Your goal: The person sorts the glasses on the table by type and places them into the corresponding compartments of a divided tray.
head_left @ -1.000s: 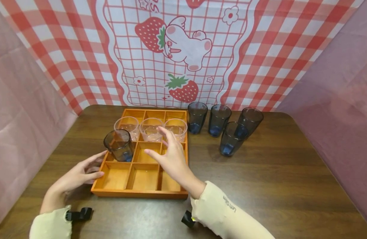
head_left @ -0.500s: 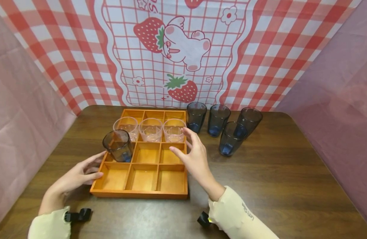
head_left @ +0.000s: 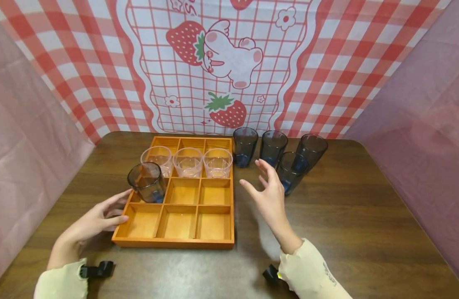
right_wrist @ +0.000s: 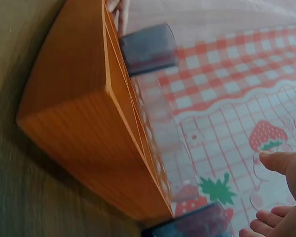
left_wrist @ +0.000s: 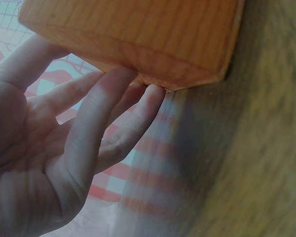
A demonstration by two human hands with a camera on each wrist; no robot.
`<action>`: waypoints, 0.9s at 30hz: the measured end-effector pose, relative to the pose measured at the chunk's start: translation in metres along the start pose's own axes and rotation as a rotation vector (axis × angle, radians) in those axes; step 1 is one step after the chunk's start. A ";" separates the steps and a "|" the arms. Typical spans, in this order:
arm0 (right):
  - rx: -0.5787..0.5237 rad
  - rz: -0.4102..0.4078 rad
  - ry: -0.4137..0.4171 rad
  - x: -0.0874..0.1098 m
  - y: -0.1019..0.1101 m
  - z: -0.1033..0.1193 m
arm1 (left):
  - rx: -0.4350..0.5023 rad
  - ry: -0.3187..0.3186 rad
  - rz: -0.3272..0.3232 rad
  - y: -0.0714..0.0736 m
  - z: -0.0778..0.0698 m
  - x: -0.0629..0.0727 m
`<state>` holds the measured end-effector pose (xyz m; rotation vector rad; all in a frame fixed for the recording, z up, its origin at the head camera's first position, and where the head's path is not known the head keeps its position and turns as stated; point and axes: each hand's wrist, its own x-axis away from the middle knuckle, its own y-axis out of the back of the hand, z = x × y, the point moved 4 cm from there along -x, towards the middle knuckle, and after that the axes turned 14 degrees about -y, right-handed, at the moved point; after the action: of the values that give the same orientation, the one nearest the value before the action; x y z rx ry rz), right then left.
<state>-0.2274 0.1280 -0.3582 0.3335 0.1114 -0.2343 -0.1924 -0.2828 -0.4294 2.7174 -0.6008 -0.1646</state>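
My left hand (head_left: pixel 96 220) rests its fingertips against the left wall of the compartmented wooden tray (head_left: pixel 173 243); in the left wrist view the fingers (left_wrist: pixel 84 128) touch the tray's side. A dark blue-grey glass (head_left: pixel 147 182) stands in the tray's left middle compartment. Behind it, a row of clear glasses includes a left one (head_left: pixel 157 160), a middle one (head_left: pixel 188 162) and a right one (head_left: pixel 218 162). My right hand (head_left: pixel 269 197), fingers spread and holding nothing, is over the table right of the tray. Nearest to it is a dark glass (head_left: pixel 292 172), partly behind the hand.
Several dark glasses stand at the back right, among them one by the tray (head_left: pixel 245 147), a second (head_left: pixel 273 145) and one farther right (head_left: pixel 313 151). A checked strawberry cloth (head_left: pixel 229 112) hangs behind the brown table (head_left: pixel 345 216).
My right hand has moved right, from above the tray's middle to beside the dark glasses. The left hand stays at the tray's side, and the glasses have not moved.
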 end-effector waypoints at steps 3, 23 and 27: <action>0.002 -0.040 -0.014 -0.002 0.009 -0.004 | 0.003 0.007 -0.001 0.000 0.000 0.000; -0.005 -0.287 0.086 -0.018 0.053 -0.012 | 0.030 -0.001 -0.002 0.000 0.002 0.001; 0.009 -0.346 0.115 -0.023 0.061 -0.015 | 0.026 -0.010 -0.004 0.000 0.001 0.001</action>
<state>-0.2353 0.1939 -0.3501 0.3361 0.2823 -0.5581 -0.1920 -0.2831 -0.4305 2.7445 -0.6042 -0.1721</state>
